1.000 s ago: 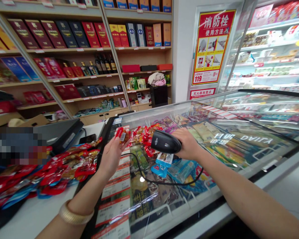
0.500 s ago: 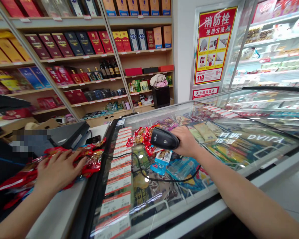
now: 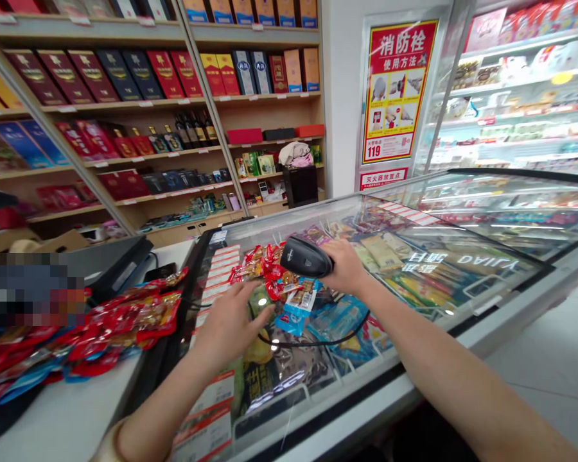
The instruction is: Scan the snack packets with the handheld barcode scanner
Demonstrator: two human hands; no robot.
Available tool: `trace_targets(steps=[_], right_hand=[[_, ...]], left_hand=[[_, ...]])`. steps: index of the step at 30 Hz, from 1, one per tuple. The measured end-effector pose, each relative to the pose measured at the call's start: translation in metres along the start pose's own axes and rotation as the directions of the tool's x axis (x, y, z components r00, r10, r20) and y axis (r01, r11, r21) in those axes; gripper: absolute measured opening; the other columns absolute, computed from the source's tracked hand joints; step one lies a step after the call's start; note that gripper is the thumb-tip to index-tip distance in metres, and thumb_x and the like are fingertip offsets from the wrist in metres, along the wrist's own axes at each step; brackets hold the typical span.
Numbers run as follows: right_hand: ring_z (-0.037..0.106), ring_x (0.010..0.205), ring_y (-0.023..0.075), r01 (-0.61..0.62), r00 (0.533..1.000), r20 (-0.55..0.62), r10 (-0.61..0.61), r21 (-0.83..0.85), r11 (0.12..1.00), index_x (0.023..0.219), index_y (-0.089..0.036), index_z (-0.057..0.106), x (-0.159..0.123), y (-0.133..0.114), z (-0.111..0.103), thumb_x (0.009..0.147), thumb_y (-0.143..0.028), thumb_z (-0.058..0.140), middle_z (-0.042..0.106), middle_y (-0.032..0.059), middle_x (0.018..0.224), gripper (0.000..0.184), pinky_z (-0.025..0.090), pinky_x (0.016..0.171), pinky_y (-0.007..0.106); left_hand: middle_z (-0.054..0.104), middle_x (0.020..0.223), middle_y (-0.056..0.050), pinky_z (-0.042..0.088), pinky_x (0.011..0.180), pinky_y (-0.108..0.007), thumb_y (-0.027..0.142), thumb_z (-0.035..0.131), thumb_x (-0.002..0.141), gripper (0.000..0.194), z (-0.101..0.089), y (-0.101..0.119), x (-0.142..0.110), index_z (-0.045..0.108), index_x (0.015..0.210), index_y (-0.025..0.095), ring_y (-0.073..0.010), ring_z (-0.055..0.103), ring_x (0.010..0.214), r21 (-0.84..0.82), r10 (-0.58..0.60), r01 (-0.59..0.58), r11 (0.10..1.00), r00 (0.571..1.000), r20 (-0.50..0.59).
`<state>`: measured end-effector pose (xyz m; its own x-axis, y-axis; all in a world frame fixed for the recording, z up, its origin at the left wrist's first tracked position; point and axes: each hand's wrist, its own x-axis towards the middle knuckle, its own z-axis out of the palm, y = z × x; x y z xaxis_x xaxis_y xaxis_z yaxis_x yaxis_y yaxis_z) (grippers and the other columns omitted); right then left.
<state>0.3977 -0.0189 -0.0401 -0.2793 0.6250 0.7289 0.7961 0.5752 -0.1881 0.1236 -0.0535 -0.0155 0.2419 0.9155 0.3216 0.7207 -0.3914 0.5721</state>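
Note:
My right hand [image 3: 343, 266] is wrapped round a black barcode scanner [image 3: 306, 258], held above the glass freezer lid [image 3: 289, 391]. Under and beside the scanner lie small red snack packets [image 3: 255, 262] and a blue-and-white snack packet [image 3: 302, 296]. My left hand [image 3: 234, 321] hovers over the glass just left of these packets, thumb and fingers apart, with nothing in it. A larger heap of red snack packets [image 3: 139, 317] rests on the white counter [image 3: 84, 410] to the left. The scanner's black cable [image 3: 313, 344] loops across the glass.
Frozen goods show through the freezer glass, with price labels [image 3: 207, 410] along its left side. A black device [image 3: 120, 263] stands on the counter behind the heap. Shelves of boxed bottles [image 3: 89, 76] line the back wall. A red fire-hydrant poster [image 3: 399, 93] hangs at right.
My left hand has left the heap on the counter and moved right, over the freezer glass. My right hand still holds the scanner above the packets. The view has shifted slightly.

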Motion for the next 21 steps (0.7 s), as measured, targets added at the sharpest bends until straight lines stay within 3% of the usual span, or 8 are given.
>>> trace_targets(steps=[5, 10, 13, 16, 21], right_hand=[[0.062, 0.082, 0.0264, -0.040, 0.999, 0.026, 0.040, -0.004, 0.999, 0.094, -0.019, 0.068, 0.001, 0.002, 0.001, 0.071, -0.037, 0.068, 0.072, 0.0096, 0.084, 0.029, 0.037, 0.076, 0.035], [0.062, 0.082, 0.0265, -0.054, 0.997, 0.055, 0.056, -0.029, 0.998, 0.091, -0.019, 0.068, 0.001, 0.001, 0.000, 0.071, -0.037, 0.069, 0.072, 0.0093, 0.082, 0.027, 0.036, 0.075, 0.035], [0.062, 0.083, 0.0265, -0.059, 0.996, 0.061, 0.061, -0.035, 0.998, 0.091, -0.019, 0.068, 0.002, 0.001, 0.000, 0.071, -0.038, 0.070, 0.072, 0.0093, 0.083, 0.027, 0.036, 0.075, 0.035], [0.062, 0.083, 0.0267, -0.065, 0.996, 0.065, 0.067, -0.038, 0.997, 0.092, -0.019, 0.068, 0.002, 0.002, 0.001, 0.073, -0.039, 0.069, 0.072, 0.0094, 0.084, 0.027, 0.037, 0.074, 0.035], [0.064, 0.084, 0.0276, -0.076, 0.996, 0.051, 0.077, -0.027, 0.997, 0.094, -0.019, 0.069, 0.001, 0.004, 0.004, 0.073, -0.041, 0.070, 0.073, 0.0104, 0.087, 0.030, 0.038, 0.074, 0.035]], left_hand=[[0.070, 0.089, -0.011, 0.046, 0.093, -0.045, 0.043, 0.085, 0.058, 0.050, 0.041, 0.017, -0.008, 0.065, 0.100, 0.023, -0.0367, 0.065, 0.097, -0.007, -0.052, 0.052, 0.999, 0.998, 0.041], [0.068, 0.077, -0.003, 0.047, 0.076, -0.036, 0.031, 0.086, 0.054, 0.054, 0.054, 0.011, -0.011, 0.061, 0.102, 0.025, -0.0285, 0.067, 0.077, -0.040, -0.102, 0.105, 0.994, 0.992, 0.073], [0.064, 0.068, 0.003, 0.046, 0.062, -0.029, 0.028, 0.084, 0.054, 0.051, 0.053, 0.005, -0.010, 0.061, 0.100, 0.025, -0.0198, 0.062, 0.061, -0.253, -0.170, 0.191, 0.948, 0.980, 0.105], [0.064, 0.066, 0.003, 0.046, 0.055, -0.026, 0.027, 0.084, 0.054, 0.039, 0.045, 0.002, -0.007, 0.067, 0.089, 0.021, -0.0167, 0.061, 0.058, -0.477, -0.176, 0.239, 0.846, 0.969, 0.174], [0.075, 0.079, -0.006, 0.054, 0.063, -0.027, 0.026, 0.089, 0.054, 0.030, 0.018, 0.001, -0.004, 0.075, 0.079, 0.018, -0.0191, 0.067, 0.068, -0.554, -0.202, 0.301, 0.776, 0.951, 0.233]])
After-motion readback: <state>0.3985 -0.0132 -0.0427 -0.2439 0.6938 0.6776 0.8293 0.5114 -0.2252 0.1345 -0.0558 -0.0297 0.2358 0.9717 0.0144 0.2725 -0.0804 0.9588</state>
